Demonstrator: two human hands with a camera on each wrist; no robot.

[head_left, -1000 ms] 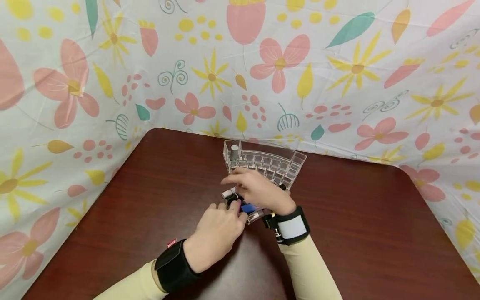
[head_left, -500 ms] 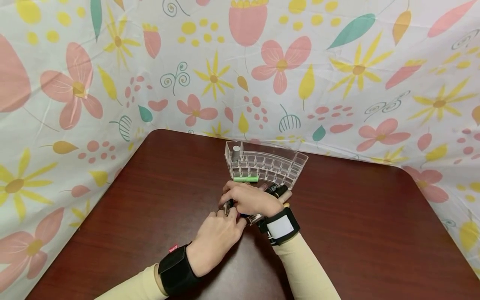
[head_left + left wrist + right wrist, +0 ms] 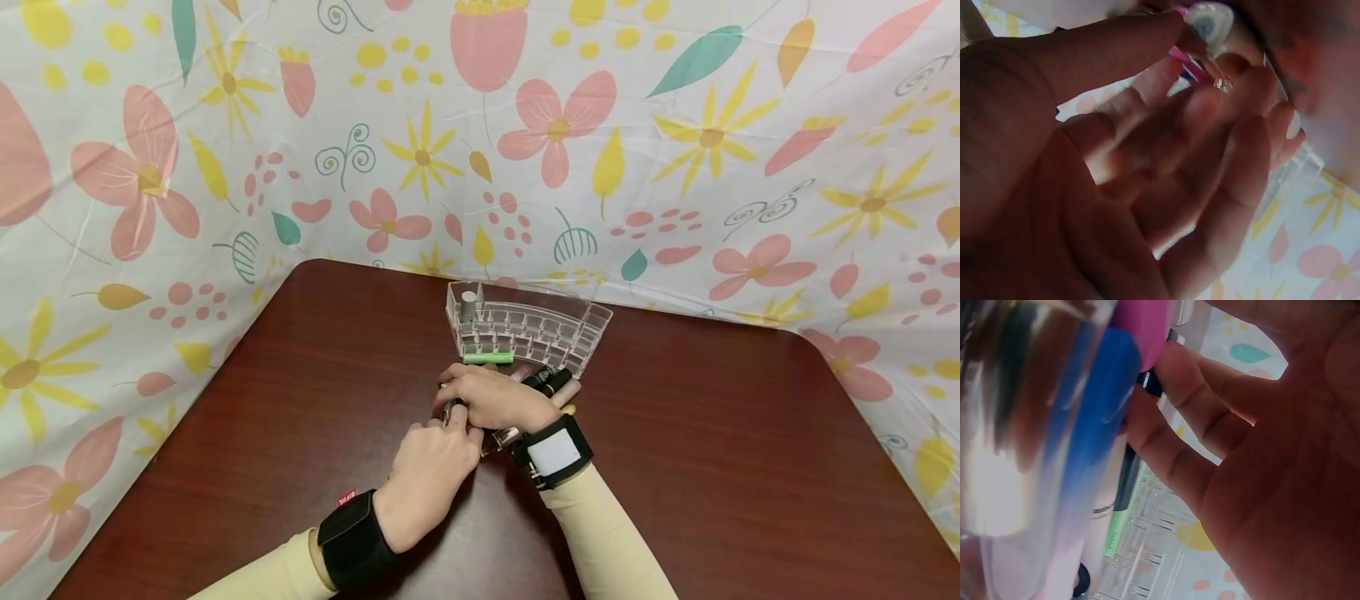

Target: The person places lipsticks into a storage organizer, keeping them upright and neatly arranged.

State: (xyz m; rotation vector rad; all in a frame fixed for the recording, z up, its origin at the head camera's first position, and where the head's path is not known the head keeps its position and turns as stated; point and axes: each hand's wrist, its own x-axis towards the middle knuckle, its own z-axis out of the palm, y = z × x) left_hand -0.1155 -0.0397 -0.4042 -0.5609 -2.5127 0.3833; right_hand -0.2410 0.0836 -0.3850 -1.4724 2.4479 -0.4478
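Observation:
In the head view both hands meet over a heap of slim cosmetic tubes in mid-table. My left hand (image 3: 435, 467) has its thumb and curled fingers at a magenta tube (image 3: 1191, 64), seen partly between the fingers in the left wrist view. My right hand (image 3: 498, 400) lies over the heap, its slightly bent fingers touching the tubes from the far side. In the right wrist view a blue tube (image 3: 1104, 387) fills the near side, beside a magenta tube (image 3: 1146, 328). A clear-and-dark lipstick (image 3: 501, 439) shows under the right wrist. The hands hide much of the heap.
Behind the hands stands a clear, curved, tiered organizer (image 3: 532, 321) with a grey-white cylinder (image 3: 468, 307) in its left corner. A green tube (image 3: 487, 358) lies along its front. Black tubes (image 3: 557, 382) and a beige tube (image 3: 566, 392) lie right of the right hand.
My right hand has drawn back toward me and slightly left, uncovering the green tube and tubes on the right. My left hand has moved slightly left and nearer me.

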